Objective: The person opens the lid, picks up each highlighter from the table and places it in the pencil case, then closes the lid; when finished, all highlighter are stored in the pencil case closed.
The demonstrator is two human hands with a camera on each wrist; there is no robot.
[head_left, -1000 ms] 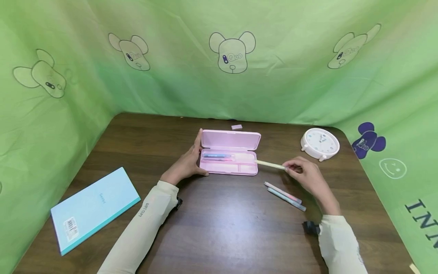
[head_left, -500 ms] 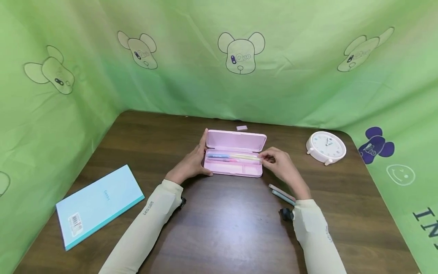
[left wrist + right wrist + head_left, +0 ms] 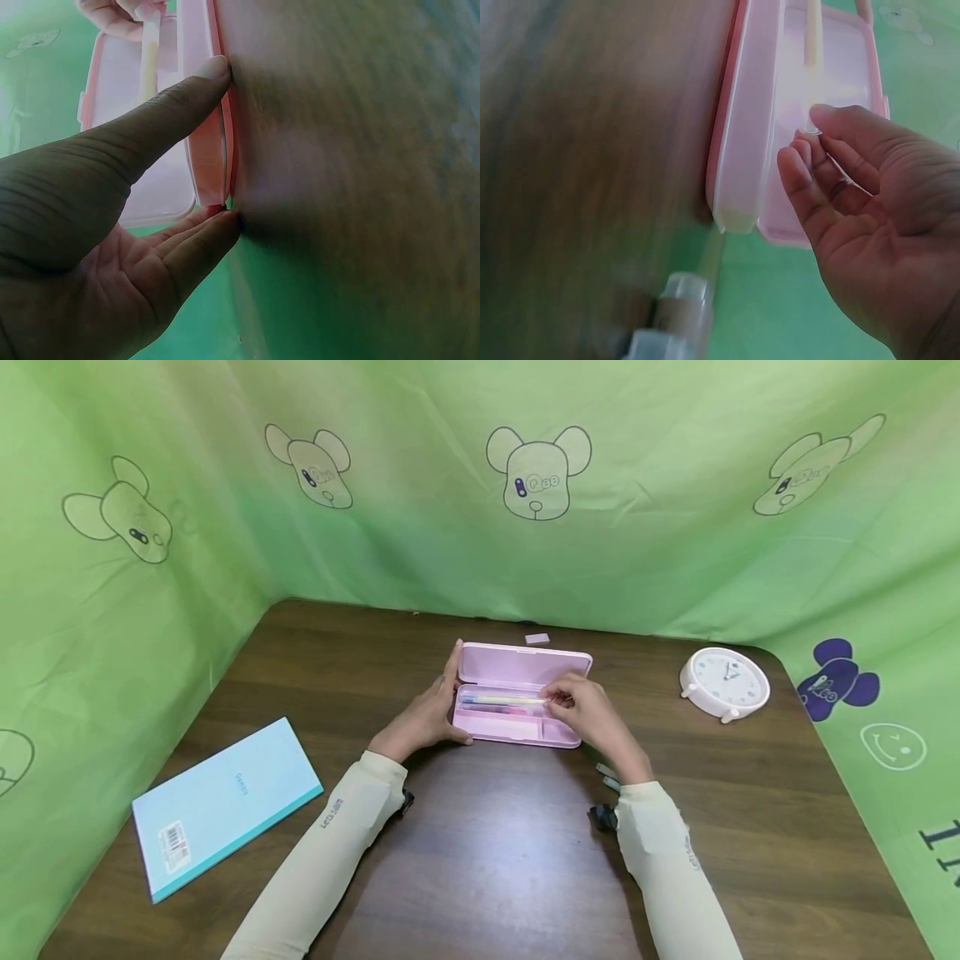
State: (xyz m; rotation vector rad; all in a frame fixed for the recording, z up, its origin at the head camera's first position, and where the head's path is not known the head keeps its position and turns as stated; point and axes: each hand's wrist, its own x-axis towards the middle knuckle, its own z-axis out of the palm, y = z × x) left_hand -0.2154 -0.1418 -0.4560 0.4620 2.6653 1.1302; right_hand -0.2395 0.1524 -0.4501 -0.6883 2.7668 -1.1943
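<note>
An open pink pencil case (image 3: 495,727) stands on the table with its lid raised at the back. My left hand (image 3: 422,720) holds its left end, thumb along the front wall and fingers behind. Between the thumb and fingertips of my right hand (image 3: 597,717) is the end of a pale yellow pen (image 3: 813,52). That pen lies lengthwise over the rear compartment; whether it touches the bottom I cannot tell. Blue and pink pens (image 3: 480,700) are in the same compartment. Two more pens (image 3: 609,777) on the table are mostly hidden under my right forearm.
A small pink eraser (image 3: 537,639) lies behind the case. At the back right stands a white round clock (image 3: 725,683). A light blue notebook (image 3: 225,806) lies at the left. Green printed cloth (image 3: 420,510) hangs around the brown table (image 3: 480,860).
My right hand has moved left with the yellow pen, from beside the case to over its rear compartment. The left hand stays on the case. The view has shifted slightly.
</note>
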